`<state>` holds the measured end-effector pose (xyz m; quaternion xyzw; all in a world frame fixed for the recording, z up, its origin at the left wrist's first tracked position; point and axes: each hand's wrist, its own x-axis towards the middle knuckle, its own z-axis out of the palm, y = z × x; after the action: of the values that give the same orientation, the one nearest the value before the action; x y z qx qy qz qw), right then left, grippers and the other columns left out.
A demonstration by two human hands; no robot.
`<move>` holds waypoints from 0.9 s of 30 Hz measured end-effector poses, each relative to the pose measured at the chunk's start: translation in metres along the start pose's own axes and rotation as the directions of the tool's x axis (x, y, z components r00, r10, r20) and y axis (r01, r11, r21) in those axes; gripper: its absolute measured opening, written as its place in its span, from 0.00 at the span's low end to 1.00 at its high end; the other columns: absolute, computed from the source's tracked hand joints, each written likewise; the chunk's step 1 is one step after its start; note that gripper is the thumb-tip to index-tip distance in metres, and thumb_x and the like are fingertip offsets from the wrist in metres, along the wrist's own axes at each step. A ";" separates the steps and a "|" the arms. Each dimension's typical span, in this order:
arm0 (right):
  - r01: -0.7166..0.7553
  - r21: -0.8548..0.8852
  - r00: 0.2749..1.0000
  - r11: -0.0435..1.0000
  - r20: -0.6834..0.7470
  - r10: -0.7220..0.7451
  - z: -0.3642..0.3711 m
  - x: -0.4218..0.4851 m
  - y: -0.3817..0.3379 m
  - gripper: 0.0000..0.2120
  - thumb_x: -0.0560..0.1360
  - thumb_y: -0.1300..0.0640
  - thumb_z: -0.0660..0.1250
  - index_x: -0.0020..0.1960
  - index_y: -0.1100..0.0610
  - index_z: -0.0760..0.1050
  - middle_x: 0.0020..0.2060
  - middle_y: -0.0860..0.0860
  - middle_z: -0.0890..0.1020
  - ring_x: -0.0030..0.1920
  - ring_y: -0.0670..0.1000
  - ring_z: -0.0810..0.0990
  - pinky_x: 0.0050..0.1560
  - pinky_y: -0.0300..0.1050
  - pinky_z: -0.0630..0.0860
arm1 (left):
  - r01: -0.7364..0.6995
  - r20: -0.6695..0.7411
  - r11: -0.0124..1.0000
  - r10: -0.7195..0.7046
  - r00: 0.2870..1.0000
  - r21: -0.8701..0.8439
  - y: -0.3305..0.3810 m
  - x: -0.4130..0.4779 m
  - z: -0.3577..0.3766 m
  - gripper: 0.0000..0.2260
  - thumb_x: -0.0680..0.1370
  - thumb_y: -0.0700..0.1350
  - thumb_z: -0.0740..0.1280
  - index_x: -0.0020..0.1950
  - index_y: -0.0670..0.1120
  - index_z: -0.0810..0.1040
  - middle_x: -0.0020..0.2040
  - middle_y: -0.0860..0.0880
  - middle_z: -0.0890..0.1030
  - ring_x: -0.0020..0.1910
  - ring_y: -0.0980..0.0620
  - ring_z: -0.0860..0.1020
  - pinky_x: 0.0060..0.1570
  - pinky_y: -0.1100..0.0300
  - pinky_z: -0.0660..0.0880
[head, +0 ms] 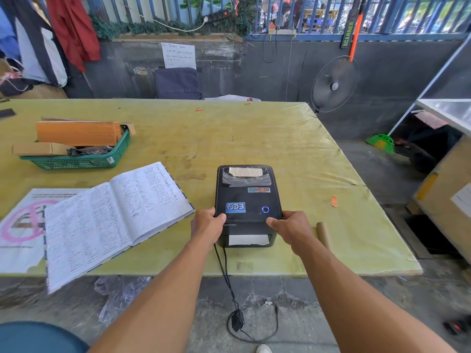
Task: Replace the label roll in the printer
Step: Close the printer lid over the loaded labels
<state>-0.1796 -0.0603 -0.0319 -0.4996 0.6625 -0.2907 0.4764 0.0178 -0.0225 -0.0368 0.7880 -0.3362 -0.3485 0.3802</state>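
In the head view we see a black boxy plastic label printer (247, 200) standing near the front edge of a yellow-green covered table (254, 138). Its lid is down and a white strip of label paper (248, 240) shows in its front slot. Our left hand (207, 225) clasps the printer's front left corner, thumb at the lid's edge and fingers curled against the side. Our right hand (290, 229) grasps the front right corner the same way. Just right of that hand lies a bare brown cardboard tube (324, 234). An open handwritten ledger (114, 212) lies to the left.
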 end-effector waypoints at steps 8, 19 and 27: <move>0.000 0.013 1.000 1.000 0.011 0.000 0.000 0.003 0.001 0.06 0.72 0.57 0.75 0.47 0.56 0.80 0.33 0.52 0.78 0.31 0.50 0.71 0.39 0.46 0.71 | -0.003 -0.006 1.000 0.003 1.000 0.010 0.000 -0.001 0.001 0.24 0.79 0.44 0.67 0.73 0.43 0.66 0.72 0.45 0.71 0.67 0.45 0.71 0.51 0.60 0.66; 0.010 0.021 1.000 1.000 0.011 -0.010 0.001 0.006 0.005 0.07 0.72 0.56 0.75 0.46 0.54 0.79 0.34 0.53 0.78 0.32 0.51 0.72 0.39 0.46 0.72 | -0.011 -0.007 1.000 0.011 1.000 0.013 -0.001 0.000 0.001 0.24 0.78 0.45 0.67 0.73 0.43 0.67 0.72 0.45 0.71 0.68 0.45 0.70 0.54 0.61 0.65; 0.006 0.022 1.000 1.000 0.011 -0.006 0.000 0.005 0.005 0.07 0.72 0.56 0.75 0.48 0.55 0.80 0.35 0.53 0.78 0.31 0.50 0.71 0.37 0.46 0.71 | -0.007 -0.010 1.000 0.007 1.000 0.010 -0.001 -0.001 0.001 0.24 0.78 0.44 0.67 0.73 0.43 0.67 0.71 0.45 0.71 0.67 0.45 0.71 0.53 0.60 0.66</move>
<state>-0.1815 -0.0639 -0.0378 -0.4979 0.6550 -0.2967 0.4849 0.0170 -0.0217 -0.0375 0.7904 -0.3391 -0.3416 0.3790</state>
